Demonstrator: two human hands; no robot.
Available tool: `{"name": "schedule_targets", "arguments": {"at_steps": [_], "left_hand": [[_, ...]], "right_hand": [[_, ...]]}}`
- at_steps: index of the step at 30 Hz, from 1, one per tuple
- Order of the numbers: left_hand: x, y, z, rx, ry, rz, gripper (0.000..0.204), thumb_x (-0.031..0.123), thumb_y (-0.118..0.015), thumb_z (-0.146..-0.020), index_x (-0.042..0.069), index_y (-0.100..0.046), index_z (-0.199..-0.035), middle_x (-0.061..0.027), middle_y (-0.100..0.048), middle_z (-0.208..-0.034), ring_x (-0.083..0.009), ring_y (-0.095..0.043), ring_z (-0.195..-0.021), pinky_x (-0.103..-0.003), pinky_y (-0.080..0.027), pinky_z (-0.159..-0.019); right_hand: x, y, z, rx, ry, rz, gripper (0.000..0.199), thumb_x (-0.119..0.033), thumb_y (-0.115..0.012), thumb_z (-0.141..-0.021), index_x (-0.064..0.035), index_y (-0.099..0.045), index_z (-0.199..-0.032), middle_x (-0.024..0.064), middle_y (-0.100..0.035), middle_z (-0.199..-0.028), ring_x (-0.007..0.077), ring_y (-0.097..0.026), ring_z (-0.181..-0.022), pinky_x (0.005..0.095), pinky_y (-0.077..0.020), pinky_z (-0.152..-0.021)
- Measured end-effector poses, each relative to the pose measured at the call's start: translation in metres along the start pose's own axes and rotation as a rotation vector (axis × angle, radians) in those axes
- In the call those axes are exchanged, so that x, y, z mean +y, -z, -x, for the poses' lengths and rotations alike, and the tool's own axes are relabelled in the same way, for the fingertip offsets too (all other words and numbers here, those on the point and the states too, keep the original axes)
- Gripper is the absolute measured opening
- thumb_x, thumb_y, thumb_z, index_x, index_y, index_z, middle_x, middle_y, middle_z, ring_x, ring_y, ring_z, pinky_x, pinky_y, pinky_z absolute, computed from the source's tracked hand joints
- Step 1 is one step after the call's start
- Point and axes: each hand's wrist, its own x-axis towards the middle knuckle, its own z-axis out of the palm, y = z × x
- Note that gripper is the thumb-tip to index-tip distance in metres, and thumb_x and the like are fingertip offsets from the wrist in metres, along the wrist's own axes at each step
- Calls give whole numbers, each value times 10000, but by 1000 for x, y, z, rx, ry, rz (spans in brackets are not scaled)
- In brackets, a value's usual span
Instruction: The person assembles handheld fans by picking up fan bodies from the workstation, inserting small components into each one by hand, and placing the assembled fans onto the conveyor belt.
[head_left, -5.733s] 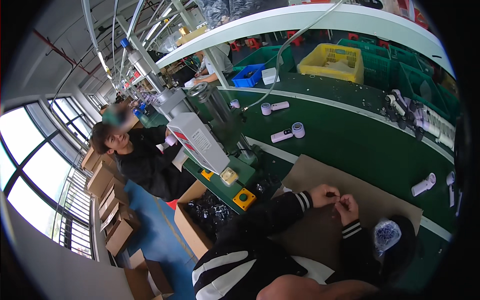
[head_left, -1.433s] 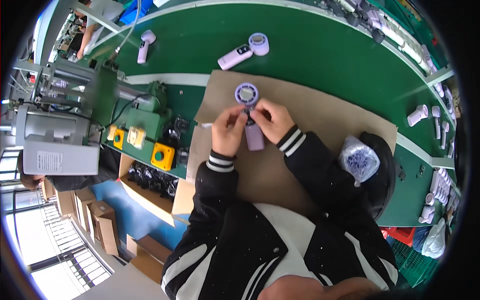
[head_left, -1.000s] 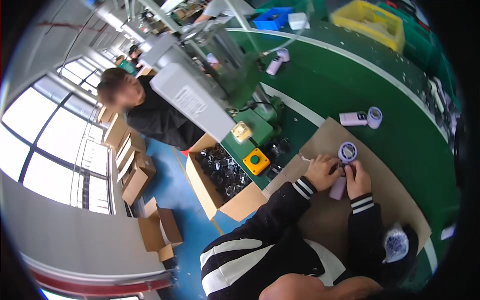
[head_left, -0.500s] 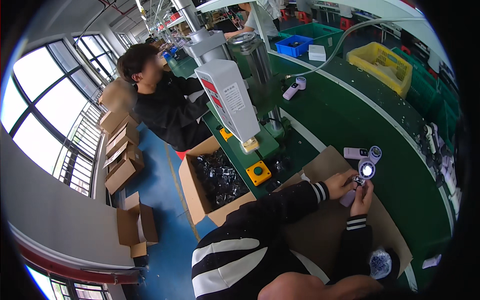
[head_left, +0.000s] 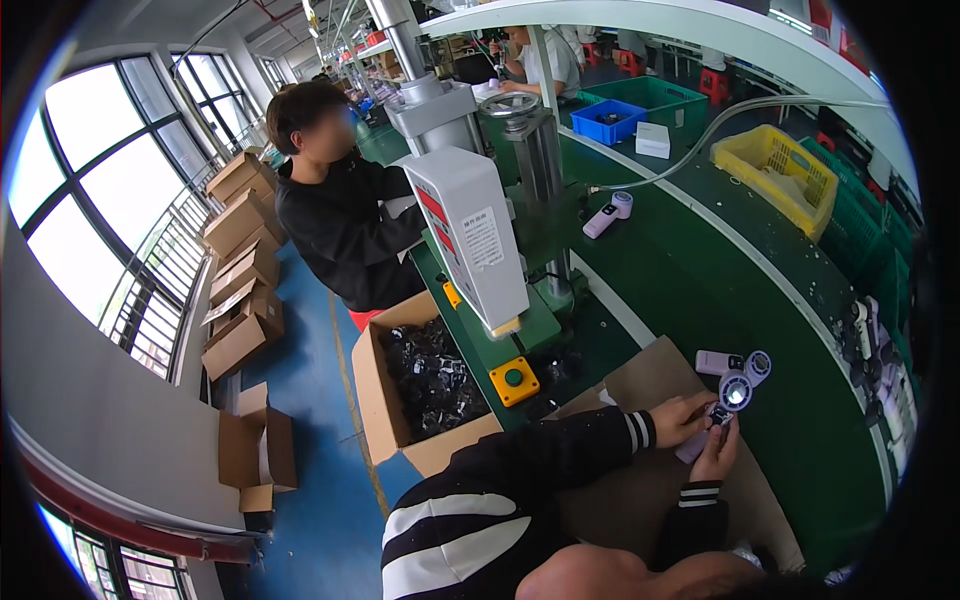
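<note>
Fan (head_left: 726, 404) (lilac) between left grip (head_left: 682, 418) and right grip (head_left: 715, 456)

Lilac handheld fans (head_left: 736, 393): 3 I can count; pile (head_left: 882, 375) at right too jumbled
Bare hands (head_left: 682, 420): 2
Benchtop press (head_left: 470, 220): 1
Yellow button boxes (head_left: 514, 381): 2, one mostly hidden
Blue bin (head_left: 620, 129): 1
Yellow crate (head_left: 765, 190): 1
White carton (head_left: 653, 141): 1
Green crates (head_left: 683, 118): 2+
Brown cardboard boxes (head_left: 375, 405): 6 at least
Red stools (head_left: 715, 86): 3+
Co-workers (head_left: 345, 225): 2 minimum

Green bench (head_left: 655, 265): brown cardboard sheet (head_left: 653, 372), lilac handheld fans (head_left: 606, 216), yellow button box (head_left: 514, 381).
</note>
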Motion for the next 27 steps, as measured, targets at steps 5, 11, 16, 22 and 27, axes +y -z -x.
{"name": "schedule_targets", "arguments": {"at_steps": [5, 11, 16, 22, 27], "left_hand": [[-6, -1, 4, 10, -50, 29, 449, 86, -532, -897, 14, -406, -1323, -145, -630, -961, -282, -600, -739, -357, -474, -643], [-5, -6, 3, 41, -162, 102, 472, 34, -545, -871, 9, -416, -1324, -148, -625, -955, -281, -587, -739, -356, -471, -652], [-5, -9, 3, 69, -193, 68, 471, 14, -551, -855, 7, -433, -1310, -146, -619, -956, -271, -575, -740, -350, -466, -654], [4, -10, 2, 87, -145, 156, 372, 33, -574, -842, 9, -491, -1204, -126, -595, -956, -248, -550, -766, -328, -450, -673], [13, -6, 2, 130, -163, 177, 254, 59, -595, -837, 18, -533, -1080, -104, -560, -950, -230, -520, -802, -316, -432, -708]], "right_hand": [[-4, 4, 2, 2, -12, 69, 450, -281, -496, -980, -15, -451, -1341, 190, -562, -1225, 282, -578, -1046, 341, -438, -912], [-11, 10, -1, -16, 40, 22, 450, -285, -512, -975, -14, -461, -1330, 179, -565, -1214, 275, -574, -1045, 339, -435, -914], [-1, 13, -1, -21, 23, -1, 442, -279, -520, -971, -14, -465, -1320, 169, -558, -1215, 266, -561, -1062, 336, -425, -922], [-8, 12, -4, -57, 25, -118, 415, -233, -541, -955, -18, -463, -1301, 137, -562, -1181, 232, -552, -1044, 317, -413, -919], [-10, 13, -4, -113, -13, -303, 398, -195, -570, -930, -22, -467, -1274, 110, -567, -1139, 201, -549, -1002, 303, -403, -913]]}}
